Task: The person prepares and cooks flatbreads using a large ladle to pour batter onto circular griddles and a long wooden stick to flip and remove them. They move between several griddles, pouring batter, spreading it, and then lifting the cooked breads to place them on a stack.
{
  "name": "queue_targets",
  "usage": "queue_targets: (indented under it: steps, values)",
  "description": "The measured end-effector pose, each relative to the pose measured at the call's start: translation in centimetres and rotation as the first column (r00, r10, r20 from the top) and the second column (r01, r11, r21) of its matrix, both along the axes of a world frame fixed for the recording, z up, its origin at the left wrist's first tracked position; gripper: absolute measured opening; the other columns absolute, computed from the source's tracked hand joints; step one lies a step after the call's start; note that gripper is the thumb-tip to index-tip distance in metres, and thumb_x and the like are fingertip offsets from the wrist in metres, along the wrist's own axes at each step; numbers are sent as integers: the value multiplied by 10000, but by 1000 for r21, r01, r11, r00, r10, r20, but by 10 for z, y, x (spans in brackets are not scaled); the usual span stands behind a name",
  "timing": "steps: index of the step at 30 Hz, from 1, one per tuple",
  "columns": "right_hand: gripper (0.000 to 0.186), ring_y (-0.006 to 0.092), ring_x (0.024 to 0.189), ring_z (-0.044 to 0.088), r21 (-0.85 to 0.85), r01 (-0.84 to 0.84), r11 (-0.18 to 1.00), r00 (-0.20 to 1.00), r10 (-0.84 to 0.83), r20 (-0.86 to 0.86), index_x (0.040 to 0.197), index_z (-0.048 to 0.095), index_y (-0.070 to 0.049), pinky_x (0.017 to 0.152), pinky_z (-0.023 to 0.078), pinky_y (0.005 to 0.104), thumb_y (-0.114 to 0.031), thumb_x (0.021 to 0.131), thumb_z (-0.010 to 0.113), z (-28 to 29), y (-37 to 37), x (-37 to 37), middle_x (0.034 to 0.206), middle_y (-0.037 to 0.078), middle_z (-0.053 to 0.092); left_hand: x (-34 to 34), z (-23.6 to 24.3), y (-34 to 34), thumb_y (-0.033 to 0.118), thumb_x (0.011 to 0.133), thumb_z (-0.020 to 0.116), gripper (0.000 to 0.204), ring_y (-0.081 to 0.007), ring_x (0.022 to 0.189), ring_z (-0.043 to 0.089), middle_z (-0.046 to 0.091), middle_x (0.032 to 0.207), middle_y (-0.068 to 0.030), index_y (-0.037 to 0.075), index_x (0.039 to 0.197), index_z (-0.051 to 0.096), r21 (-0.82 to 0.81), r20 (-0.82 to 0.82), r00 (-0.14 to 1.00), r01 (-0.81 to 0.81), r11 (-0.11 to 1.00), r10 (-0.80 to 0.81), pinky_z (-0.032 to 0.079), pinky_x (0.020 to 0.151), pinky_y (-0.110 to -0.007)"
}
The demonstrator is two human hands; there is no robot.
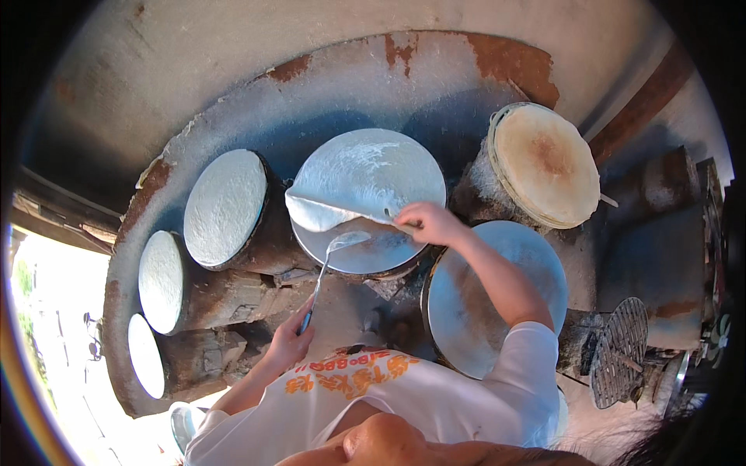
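Note:
At the centre is a round griddle with a thin white sheet of batter or flatbread, its near edge folded up and lifted off the metal. My right hand is closed at the right end of that lifted edge; a narrow thing at the fingertips is too small to name. My left hand, lower down, grips the handle of a long metal spatula, whose thin blade lies beneath the folded sheet, over the griddle's near part.
Three white-coated griddles line the left. At upper right, cooked flatbreads lie stacked on a round rack. A bare griddle sits below right, beside a metal grate. A rusty curved metal rim runs behind them.

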State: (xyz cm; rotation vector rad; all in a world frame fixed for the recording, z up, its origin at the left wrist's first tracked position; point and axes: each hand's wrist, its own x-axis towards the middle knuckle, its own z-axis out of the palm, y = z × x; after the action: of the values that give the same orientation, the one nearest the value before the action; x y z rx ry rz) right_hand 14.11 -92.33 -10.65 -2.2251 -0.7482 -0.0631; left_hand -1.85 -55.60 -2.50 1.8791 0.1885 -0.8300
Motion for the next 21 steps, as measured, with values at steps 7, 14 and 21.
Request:
queue_targets:
  steps: [7,14,21]
  values:
    - [349,236,783,627,50,-33,998,991,39,-128,976,697,-75,662,478,329,-15,636,647,13,-13,21,954,93,665,-18,6,15,47,896,474,619,-74,409,399,389,559,38,207,1463,283,-73,65,989,-126,989,131,363,376,-241]
    - [329,241,970,603,-19,308,951,949,-306,68,954,680,-47,827,481,340,19,643,601,-4,-37,-5,1008,85,650,37,-8,13,-7,870,420,646,-76,379,399,368,513,38,199,1465,276,-225,78,921,-356,907,381,350,355,-242]
    - [344,257,974,579,54,466,883,876,-469,108,965,688,-104,832,483,373,24,651,631,-15,-26,-102,1043,28,637,25,-10,-5,-28,853,390,689,-87,377,386,368,526,20,219,1475,230,-164,95,965,-227,960,245,355,347,-237]
